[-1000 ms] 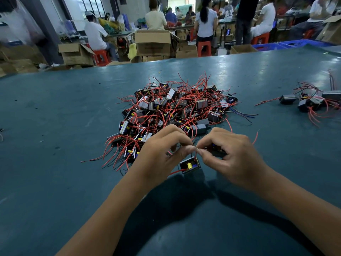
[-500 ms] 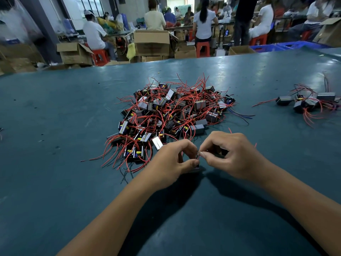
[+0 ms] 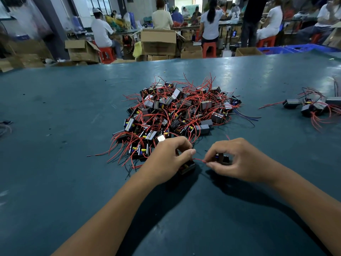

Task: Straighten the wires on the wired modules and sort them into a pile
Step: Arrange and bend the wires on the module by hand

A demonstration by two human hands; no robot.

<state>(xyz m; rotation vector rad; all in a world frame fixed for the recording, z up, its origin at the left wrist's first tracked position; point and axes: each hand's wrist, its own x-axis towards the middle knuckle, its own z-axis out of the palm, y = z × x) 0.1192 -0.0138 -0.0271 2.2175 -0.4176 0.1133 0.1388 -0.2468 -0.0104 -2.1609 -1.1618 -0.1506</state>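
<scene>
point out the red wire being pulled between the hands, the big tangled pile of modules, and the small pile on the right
red wire (image 3: 200,160), head view, on the taut stretch between the hands
big tangled pile (image 3: 177,111), head view, near its middle
small pile (image 3: 313,107), head view, on a black module

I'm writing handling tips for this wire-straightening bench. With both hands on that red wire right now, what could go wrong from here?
1. The right hand pinches the thin red wire while the left hand grips its small black module; a hard pull might strain the wire's joint.
2. The big tangled heap of black modules and red wires lies just beyond the knuckles, so loose ends could snag.
</scene>
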